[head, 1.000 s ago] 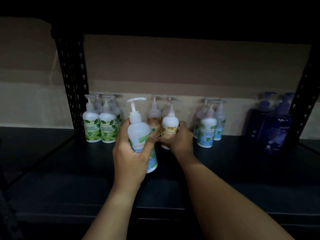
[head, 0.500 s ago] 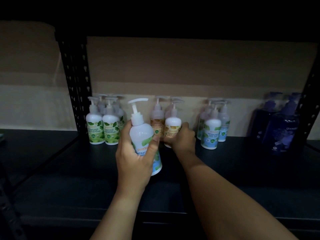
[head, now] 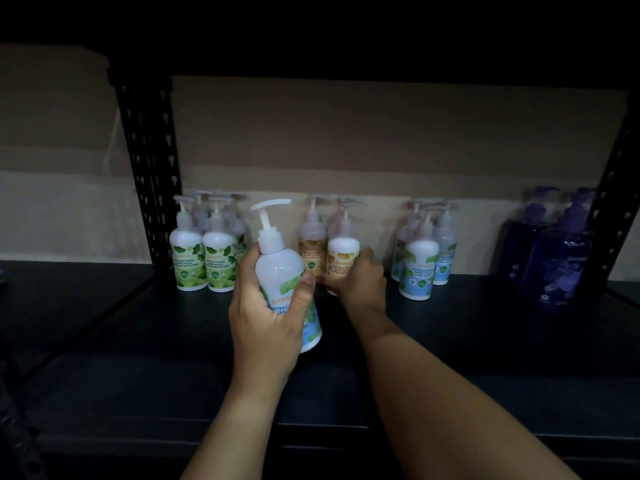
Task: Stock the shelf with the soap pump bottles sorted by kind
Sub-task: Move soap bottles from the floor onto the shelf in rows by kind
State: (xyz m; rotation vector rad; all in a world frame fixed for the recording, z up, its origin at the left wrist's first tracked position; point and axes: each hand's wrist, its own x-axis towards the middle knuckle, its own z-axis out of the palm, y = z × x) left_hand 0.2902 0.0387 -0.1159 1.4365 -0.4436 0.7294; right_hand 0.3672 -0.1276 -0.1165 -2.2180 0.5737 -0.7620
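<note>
The dark shelf (head: 485,341) has bare deck in front of the bottle rows. The left hand (head: 266,317) is wrapped around a white blue-green-label pump bottle (head: 282,271), tilted, above the deck. The right hand (head: 360,285) curls around the front orange-label bottle (head: 341,258), which stands upright between the green-label group (head: 204,258) and the blue-label group (head: 420,268).

Two bare forearms, no sleeves in view. No watch, bracelets or gloves on wrists. Left hand (head: 273,317) & right hand (head: 362,289) both bare, no rings seen on fingers (head: 308,280). Nails short, unpainted as far as dim light shows.
</note>
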